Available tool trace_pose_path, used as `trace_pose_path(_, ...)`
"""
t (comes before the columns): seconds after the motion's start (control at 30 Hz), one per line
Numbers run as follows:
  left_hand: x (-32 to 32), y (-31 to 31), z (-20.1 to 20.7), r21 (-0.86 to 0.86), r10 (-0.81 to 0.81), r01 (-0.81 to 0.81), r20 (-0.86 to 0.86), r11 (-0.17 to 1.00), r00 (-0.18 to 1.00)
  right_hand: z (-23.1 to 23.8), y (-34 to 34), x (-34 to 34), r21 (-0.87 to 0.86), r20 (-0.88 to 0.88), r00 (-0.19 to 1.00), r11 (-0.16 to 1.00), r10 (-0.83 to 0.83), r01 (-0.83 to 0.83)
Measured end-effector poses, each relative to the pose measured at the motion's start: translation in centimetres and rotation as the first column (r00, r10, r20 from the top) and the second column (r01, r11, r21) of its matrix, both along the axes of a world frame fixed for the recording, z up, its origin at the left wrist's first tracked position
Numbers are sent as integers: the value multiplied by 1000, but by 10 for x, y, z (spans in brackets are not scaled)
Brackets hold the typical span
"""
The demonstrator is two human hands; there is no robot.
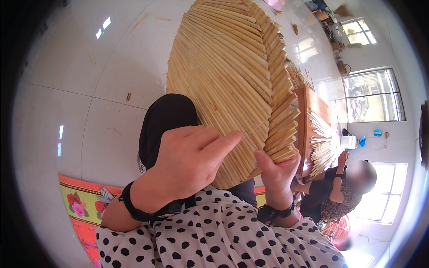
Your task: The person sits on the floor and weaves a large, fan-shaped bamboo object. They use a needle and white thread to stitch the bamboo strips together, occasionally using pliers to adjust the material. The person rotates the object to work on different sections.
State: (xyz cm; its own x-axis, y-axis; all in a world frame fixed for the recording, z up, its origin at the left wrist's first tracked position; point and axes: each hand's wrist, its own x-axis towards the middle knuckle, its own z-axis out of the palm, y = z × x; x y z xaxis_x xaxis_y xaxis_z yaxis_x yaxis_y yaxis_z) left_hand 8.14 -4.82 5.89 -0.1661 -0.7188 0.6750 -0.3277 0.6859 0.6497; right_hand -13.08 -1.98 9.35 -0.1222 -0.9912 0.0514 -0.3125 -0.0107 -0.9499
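Observation:
A large woven mat of pale reed strips [228,76] stands tilted up in front of me, resting against my knee in black trousers [165,120]. My left hand [187,161] lies on its lower face, the forefinger stretched along the strips and pinching a thin strand. My right hand [277,172] grips the mat's lower right edge, thumb on the front. Both wrists wear black bands. My sleeves are white with black dots.
A glossy white tiled floor [80,89] with scattered reed bits lies to the left. A flowered red and green mat [85,205] is under me. At right another person [335,192] sits working on a second reed mat [315,134]. Windows line the right wall.

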Motion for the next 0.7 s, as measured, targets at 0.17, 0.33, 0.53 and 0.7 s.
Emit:
trace_pose_path(0.17,3,-7,3,0,29,-29,71,1000,997,0,0,0,6,4,1000,1000,-1,1)
trace_pose_path(0.33,2,-8,3,7,32,-32,67,999,997,0,0,0,19,-7,1000,1000,5,-4)
trace_pose_path(0.53,4,-9,5,-1,39,-39,76,999,996,1,0,0,23,-2,1000,1000,16,-16)
trace_pose_path(0.7,4,-10,6,-8,41,-41,80,999,996,1,-1,1,23,21,1000,1000,20,-21)
